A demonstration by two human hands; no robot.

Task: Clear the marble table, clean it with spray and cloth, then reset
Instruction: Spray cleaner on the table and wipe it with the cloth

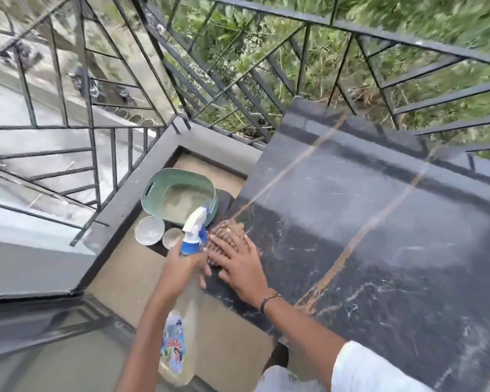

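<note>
A brown cloth is pressed flat-fingered onto the marble table by the right hand, while a spray bottle is gripped by the left hand.

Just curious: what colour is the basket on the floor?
The basket is pale green, seen in the head view.

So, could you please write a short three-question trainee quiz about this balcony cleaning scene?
1. True or false: the left hand grips the spray bottle.
2. What does the right hand press on the marble table? A) sponge B) brown cloth C) bowl
3. What lies on the floor beside the table?

Key: 1 true. 2 B. 3 a green basket and two bowls.
</note>
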